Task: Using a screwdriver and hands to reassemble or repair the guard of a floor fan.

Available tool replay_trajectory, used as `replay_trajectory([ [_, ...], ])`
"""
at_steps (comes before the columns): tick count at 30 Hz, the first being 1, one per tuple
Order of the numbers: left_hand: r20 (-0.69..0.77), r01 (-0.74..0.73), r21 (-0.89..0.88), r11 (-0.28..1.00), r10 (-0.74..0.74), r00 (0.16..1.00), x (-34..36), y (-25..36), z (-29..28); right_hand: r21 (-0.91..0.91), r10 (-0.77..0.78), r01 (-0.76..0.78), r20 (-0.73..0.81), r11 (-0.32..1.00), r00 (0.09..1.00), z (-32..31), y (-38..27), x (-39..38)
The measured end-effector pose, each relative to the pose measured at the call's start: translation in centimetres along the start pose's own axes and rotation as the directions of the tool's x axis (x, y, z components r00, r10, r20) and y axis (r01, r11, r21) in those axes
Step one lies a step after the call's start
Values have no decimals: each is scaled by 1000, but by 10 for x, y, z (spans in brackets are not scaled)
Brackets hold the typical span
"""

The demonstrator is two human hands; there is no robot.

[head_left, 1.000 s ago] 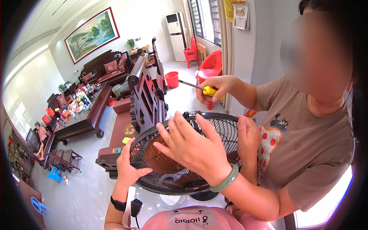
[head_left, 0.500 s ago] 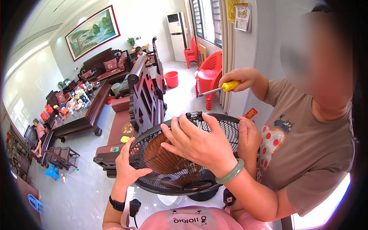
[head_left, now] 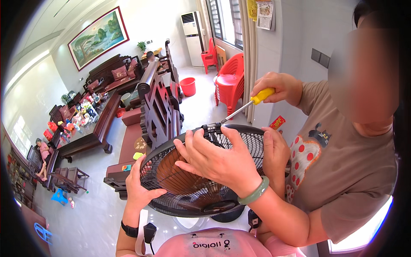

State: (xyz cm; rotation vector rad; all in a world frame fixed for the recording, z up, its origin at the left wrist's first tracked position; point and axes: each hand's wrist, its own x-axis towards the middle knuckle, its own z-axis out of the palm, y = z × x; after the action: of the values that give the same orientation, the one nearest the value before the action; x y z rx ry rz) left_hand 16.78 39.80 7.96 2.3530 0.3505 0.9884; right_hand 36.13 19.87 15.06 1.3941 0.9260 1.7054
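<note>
A black wire-caged electric fan (head_left: 182,201) with brownish blades tilts in front of me. My left hand (head_left: 139,186), below a black wristband, grips the cage's left rim with thumb and fingers apart. At the right rim, my right hand (head_left: 275,155) holds the cage, its forearm partly hidden by a co-worker's arm. The co-worker's hand with a green bangle (head_left: 254,192) spreads over the cage front. In their other hand is a yellow-handled screwdriver (head_left: 262,96), its tip at a black clip (head_left: 211,127) on the top rim.
A co-worker in a brown T-shirt (head_left: 359,158) stands close on my right. Beyond the fan are a dark carved wooden bench (head_left: 160,111), red stacked chairs (head_left: 230,83) and a red bucket (head_left: 188,87). A cluttered long table (head_left: 96,132) and seated people are farther left.
The co-worker's screwdriver has come down and left, so its tip now meets the clip on the fan's top rim. My hands keep their hold on the cage.
</note>
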Motion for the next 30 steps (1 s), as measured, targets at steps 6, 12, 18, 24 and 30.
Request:
replay_trajectory([
  [6,5,-21,9,1000,21,1000,-1,-4,1,46,1,-1,-1,999,1000,2,-1,-2],
  [12,1,-4,-4,1000,4,1000,-1,-3,0,80,11,-10,-18,997,1000,3,-3,1],
  [18,8,-13,-24,1000,13,1000,4,-2,2,107,5,-4,-14,994,1000,4,0,2],
  [24,1,-46,-6,999,46,999,4,-8,4,84,-7,8,-12,996,1000,6,-2,1],
  [30,-3,-9,-28,1000,9,1000,2,-6,1,126,4,3,-54,992,999,6,-4,4],
])
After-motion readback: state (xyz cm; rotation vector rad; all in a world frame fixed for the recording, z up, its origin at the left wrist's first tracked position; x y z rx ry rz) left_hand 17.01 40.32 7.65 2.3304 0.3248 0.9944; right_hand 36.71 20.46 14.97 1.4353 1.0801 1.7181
